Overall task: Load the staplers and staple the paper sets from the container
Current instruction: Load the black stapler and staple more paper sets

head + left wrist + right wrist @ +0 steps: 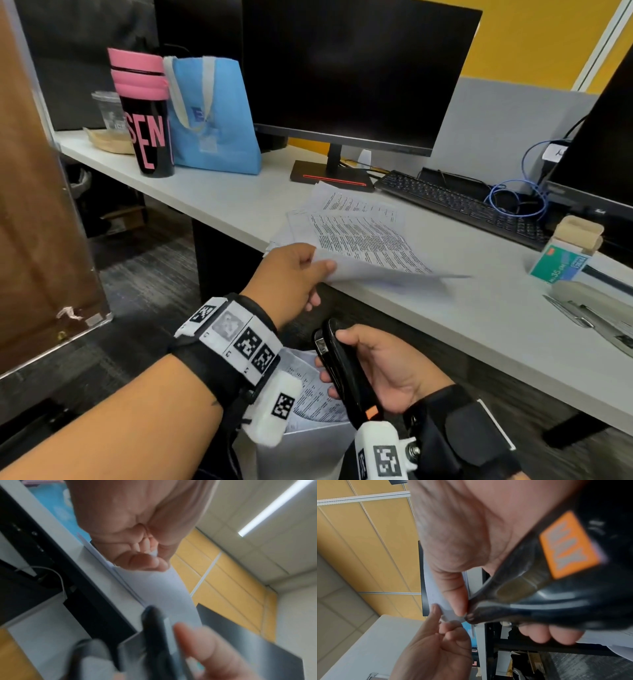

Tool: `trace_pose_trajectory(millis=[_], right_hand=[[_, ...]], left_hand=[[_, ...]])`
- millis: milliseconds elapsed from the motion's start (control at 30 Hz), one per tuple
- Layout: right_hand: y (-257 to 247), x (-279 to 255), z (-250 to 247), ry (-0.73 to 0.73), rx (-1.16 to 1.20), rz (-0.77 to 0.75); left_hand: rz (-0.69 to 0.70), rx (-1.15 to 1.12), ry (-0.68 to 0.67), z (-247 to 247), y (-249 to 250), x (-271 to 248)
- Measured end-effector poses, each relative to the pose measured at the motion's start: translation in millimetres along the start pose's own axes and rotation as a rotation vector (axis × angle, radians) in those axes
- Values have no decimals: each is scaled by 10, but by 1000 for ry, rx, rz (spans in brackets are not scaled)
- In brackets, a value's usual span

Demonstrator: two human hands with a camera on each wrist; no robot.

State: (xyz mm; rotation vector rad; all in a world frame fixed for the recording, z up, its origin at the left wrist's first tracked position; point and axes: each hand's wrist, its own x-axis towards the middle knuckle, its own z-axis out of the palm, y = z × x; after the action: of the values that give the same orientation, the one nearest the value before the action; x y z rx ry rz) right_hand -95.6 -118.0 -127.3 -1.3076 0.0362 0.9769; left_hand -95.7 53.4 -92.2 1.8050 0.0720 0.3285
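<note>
My left hand pinches the near corner of a printed paper set that lies half over the desk's front edge, thumb on top. In the left wrist view the fingers are curled round the white sheet. Below the desk edge my right hand grips a black stapler with an orange label, its nose pointing up toward the paper corner. The right wrist view shows that stapler close to the sheet's corner. More printed sheets stand in a white container under my hands.
At the desk's right end lie a green staple box and a grey stapler. A keyboard, a monitor, a blue bag and a pink-lidded tumbler stand further back. A blue cable coils by the keyboard.
</note>
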Motion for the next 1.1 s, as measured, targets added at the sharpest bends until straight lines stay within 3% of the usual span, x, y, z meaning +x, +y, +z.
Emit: trace_pose_trajectory(millis=[233,467,667,867,1033,1100], right_hand=[[44,18,-26,8,5,8],[41,22,-35,-11,13,-8],[18,-7,-54,-97,93,-109],[-27,-16,-83,-174,201,-154],[-72,-55,-16,-94,238,-163],[-99,-77,13,-66,245,-161]], left_hand=[[-129,-153,109,-22,83,106],[-137,-156,87,-14,121,63],[-110,-332,51,9,68,-4],[-179,-275,276,46,-229,-116],[-317,-273,123,113,-253,-202],[-314,-262,131,123,-268,-200]])
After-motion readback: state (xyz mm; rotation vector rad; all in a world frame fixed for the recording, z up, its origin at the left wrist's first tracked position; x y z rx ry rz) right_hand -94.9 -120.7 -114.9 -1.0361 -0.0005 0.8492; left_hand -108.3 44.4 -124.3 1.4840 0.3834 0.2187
